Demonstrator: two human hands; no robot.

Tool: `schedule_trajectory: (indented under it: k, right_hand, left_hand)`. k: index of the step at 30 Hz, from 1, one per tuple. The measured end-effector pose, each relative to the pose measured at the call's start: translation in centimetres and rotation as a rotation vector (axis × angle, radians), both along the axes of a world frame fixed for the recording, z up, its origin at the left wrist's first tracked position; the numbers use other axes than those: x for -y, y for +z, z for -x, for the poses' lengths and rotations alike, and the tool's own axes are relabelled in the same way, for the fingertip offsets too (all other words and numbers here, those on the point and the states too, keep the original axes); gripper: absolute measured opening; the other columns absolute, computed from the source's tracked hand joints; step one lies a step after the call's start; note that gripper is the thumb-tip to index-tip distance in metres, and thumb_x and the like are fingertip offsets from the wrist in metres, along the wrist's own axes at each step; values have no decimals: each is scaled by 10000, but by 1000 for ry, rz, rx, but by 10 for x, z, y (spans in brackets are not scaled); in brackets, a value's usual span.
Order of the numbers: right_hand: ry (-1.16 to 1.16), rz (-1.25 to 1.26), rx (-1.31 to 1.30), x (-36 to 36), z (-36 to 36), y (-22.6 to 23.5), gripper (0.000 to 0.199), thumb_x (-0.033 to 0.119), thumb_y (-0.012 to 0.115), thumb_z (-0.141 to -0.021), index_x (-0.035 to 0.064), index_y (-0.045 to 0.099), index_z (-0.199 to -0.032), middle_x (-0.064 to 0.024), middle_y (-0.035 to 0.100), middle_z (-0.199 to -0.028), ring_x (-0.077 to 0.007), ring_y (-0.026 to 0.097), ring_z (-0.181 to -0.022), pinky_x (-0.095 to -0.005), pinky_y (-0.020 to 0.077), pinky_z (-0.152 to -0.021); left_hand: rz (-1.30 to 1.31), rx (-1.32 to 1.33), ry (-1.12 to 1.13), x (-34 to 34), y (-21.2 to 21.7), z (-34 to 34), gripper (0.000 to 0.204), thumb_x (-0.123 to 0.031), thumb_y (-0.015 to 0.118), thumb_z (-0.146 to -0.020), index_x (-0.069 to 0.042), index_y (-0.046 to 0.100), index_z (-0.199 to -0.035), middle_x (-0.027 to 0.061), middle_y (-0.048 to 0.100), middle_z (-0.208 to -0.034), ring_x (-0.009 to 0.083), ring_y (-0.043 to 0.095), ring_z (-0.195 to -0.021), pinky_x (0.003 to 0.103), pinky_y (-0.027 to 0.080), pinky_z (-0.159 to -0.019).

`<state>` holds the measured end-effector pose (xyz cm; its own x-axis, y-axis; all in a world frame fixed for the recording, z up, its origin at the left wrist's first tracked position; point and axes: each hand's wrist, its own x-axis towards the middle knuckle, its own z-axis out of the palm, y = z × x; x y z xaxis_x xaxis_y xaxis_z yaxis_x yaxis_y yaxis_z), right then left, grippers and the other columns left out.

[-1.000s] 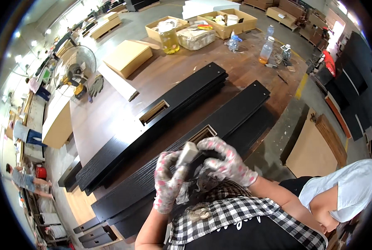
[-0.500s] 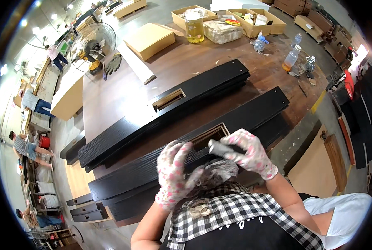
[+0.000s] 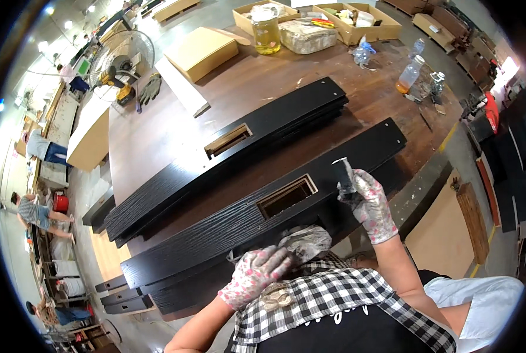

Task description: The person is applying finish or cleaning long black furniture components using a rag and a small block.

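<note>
Upright in my right hand (image 3: 376, 206) is a dark flat scraper (image 3: 346, 179) with a pale upper edge; the gloved fingers close round its lower part. My left hand (image 3: 256, 275), in the same pink-spotted glove, lies low at the board edge with fingers stretched out. Its fingertips reach a crumpled clear plastic bag (image 3: 307, 243); what the bag contains is unclear. In front of both hands is a stack of black boards (image 3: 216, 229), the top one having a rectangular cutout (image 3: 287, 197). A second black stack (image 3: 174, 176) with a similar cutout lies farther off.
Toward the back are a cardboard box (image 3: 203, 53), a jar of yellow liquid (image 3: 267, 36), a wrapped block (image 3: 307, 39) and an open carton (image 3: 357, 35). Plastic bottles (image 3: 410, 75) stand at right. A yellow drill (image 3: 117, 86), glove (image 3: 150, 89) and fan (image 3: 121, 56) are left.
My right hand has moved right and turned the scraper upright, away from the cutout. My left hand has dropped from beside the cutout to the plastic bag.
</note>
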<state>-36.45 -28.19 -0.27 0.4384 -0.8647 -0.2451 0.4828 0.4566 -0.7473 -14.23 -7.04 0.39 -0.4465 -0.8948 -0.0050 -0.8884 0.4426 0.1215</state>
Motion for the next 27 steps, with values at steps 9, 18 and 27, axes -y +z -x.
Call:
schedule_trajectory:
  k: [9, 18, 27]
  right_hand:
    - [32, 183, 14, -3, -24, 16, 198, 91, 587, -939, 14, 615, -1119, -68, 680, -997, -145, 660, -859, -293, 548, -754]
    - [-140, 327, 66, 9, 1, 31, 253, 151, 620, -934, 16, 597, -1147, -83, 673, -1001, -168, 658, -867, -316, 549, -760]
    - [-188, 292, 24, 17, -9, 30, 242, 71, 620, -917, -25, 598, -1138, -51, 660, -987, -113, 619, -835, -279, 522, -783]
  left_hand:
    - [197, -60, 386, 70, -4, 0, 504, -248, 716, -776, -44, 574, -1215, 104, 656, -1024, 294, 598, -1065, 475, 395, -1014]
    - [159, -120, 408, 77, 42, -30, 411, -231, 689, -787, -76, 620, -1161, 89, 642, -885, 273, 609, -900, 454, 419, -873]
    - [316, 33, 432, 147, 49, -144, 396, -203, 689, -789, -76, 640, -1160, 92, 642, -913, 303, 585, -915, 452, 390, -877]
